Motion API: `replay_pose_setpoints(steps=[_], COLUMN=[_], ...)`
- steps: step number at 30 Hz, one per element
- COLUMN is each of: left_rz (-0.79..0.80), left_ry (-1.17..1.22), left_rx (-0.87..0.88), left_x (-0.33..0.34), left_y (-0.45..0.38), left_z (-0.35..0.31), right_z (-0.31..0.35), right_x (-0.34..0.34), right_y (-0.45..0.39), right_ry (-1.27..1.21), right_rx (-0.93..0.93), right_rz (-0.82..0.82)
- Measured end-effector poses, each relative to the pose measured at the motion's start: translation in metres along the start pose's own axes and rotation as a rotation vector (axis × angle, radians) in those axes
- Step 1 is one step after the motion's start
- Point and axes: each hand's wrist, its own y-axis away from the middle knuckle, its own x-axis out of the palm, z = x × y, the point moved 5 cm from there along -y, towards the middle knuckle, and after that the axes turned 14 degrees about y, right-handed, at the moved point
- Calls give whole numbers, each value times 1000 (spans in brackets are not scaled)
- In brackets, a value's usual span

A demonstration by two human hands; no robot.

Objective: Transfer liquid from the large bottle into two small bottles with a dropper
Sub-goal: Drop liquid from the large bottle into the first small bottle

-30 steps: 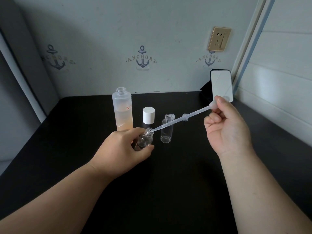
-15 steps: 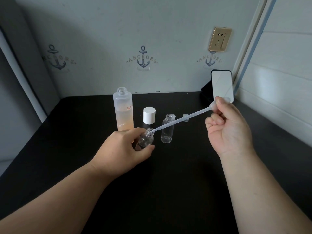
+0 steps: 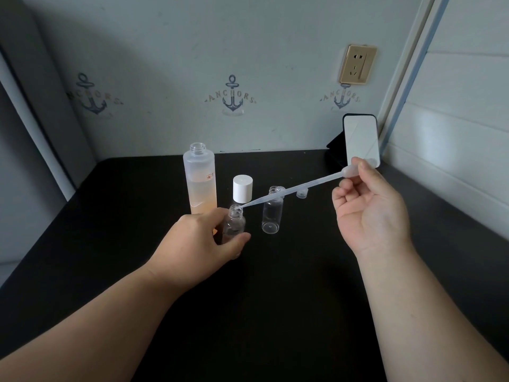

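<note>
Head view: right hand is pinching the dropper by its bulb between thumb and forefinger, the other fingers curling loosely. From that hand the dropper is slanting down and leftward, its tip resting at the mouth of a small bottle. Left hand is gripping this bottle, thumb and fingers wrapping round its body as it is tilting slightly on the desk. Just right of the left hand a second small bottle is standing open. Behind the left hand the large bottle is standing uncapped, with a white cap beside it.
</note>
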Motion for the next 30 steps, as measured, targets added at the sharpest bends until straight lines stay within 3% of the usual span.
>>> replay_pose_setpoints(steps=[10,17,20,24,30], left_rz=[-40,-593,-704,-680,-438], left_ry=[104,398,392,342,324], left_rx=[38,39,-21,-91,-200], left_x=[-2,-40,-45,-40,-23], left_y=[2,13,15,9,-5], left_z=[-4,-2,2,11,24], right_z=[-3,-4,-5,-5,-7], right_x=[-1,0,1,2,4], right_y=[-1,0,0,0,0], right_ry=[-8,-1,6,10,1], right_rx=[29,29,29,31,40], right_rz=[-17,10,27,42,66])
